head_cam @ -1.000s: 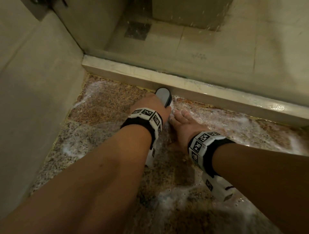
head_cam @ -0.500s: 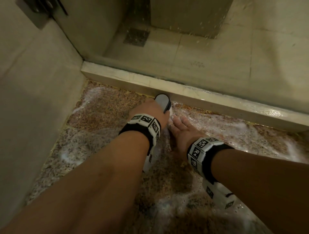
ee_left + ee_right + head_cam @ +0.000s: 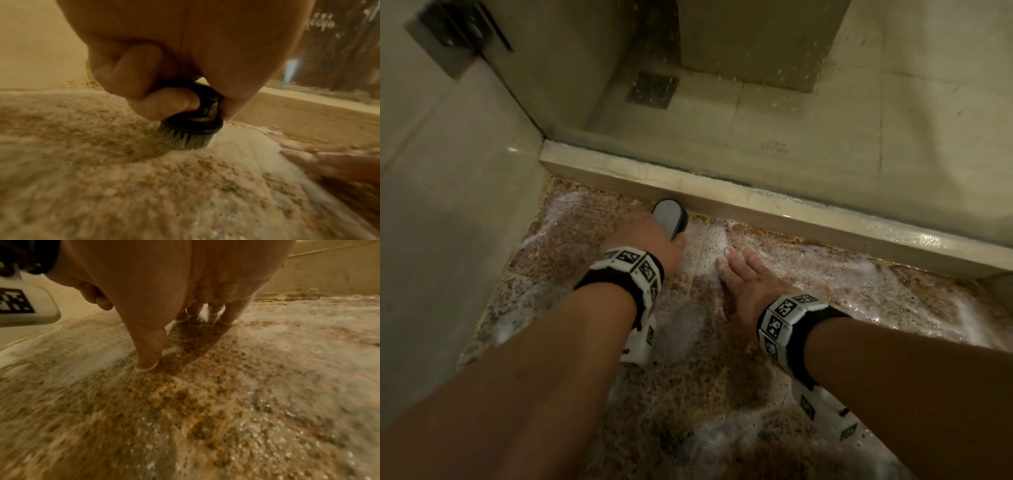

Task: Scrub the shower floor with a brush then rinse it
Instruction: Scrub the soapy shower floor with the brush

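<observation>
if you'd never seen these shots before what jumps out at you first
First, the left hand gripping a round scrub brush, its bristles pressed onto the speckled floor close to the pale stone curb. Beside it, the right hand lies flat, fingers spread in white foam. Beyond the curb, a dark square drain sits in the far tiled floor.

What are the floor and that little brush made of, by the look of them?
The floor looks like speckled brown granite-type stone, wet and soapy. The brush in the left hand seems to be dark plastic with stiff synthetic bristles and a smooth grey top.
</observation>
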The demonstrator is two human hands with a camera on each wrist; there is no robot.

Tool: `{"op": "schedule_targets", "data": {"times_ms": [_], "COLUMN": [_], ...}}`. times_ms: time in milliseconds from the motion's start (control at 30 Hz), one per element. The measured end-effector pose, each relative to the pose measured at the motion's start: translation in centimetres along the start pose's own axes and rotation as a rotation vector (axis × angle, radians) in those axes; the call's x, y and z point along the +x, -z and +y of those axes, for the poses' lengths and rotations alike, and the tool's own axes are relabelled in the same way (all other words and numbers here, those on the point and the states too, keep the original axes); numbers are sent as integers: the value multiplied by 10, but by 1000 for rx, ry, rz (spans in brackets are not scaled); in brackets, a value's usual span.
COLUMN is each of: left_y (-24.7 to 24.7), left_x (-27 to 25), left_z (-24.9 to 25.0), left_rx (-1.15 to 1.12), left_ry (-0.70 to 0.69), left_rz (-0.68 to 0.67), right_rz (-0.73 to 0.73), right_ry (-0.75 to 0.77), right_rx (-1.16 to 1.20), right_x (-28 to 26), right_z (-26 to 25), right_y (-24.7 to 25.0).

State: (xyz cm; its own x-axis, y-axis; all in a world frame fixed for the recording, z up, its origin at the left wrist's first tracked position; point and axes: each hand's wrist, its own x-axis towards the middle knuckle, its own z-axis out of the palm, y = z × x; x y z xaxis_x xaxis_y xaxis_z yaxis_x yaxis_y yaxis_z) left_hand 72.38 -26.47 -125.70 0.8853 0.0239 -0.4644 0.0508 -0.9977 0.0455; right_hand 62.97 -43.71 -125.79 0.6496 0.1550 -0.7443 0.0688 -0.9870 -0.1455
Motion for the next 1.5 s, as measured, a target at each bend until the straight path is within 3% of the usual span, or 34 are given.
{"op": "schedule_targets", "data": {"times_ms": [433, 700, 967, 1067, 1233, 1500], "left_y": [-6, 2, -4, 5, 14, 18], "left_x": [3, 14, 12, 19, 31, 66], "left_z": [-7, -39, -36, -46, -66, -138], "left_rx": [10, 20, 10, -23, -43, -111], "left_ry": [-31, 92, 70, 103, 177, 395], "left_rz": [3, 5, 11, 34, 73, 150], "right_rz": [-33, -33, -36, -75, 14, -28], "right_ry": [-11, 12, 11, 1, -4, 1], "right_rx": [-5, -18, -30, -7, 205, 199], "right_x": [-5, 0, 5, 3, 6, 14], "right_z": [-4, 5, 3, -2, -2, 8], "right_y": [10, 12, 19, 30, 24, 21]}}
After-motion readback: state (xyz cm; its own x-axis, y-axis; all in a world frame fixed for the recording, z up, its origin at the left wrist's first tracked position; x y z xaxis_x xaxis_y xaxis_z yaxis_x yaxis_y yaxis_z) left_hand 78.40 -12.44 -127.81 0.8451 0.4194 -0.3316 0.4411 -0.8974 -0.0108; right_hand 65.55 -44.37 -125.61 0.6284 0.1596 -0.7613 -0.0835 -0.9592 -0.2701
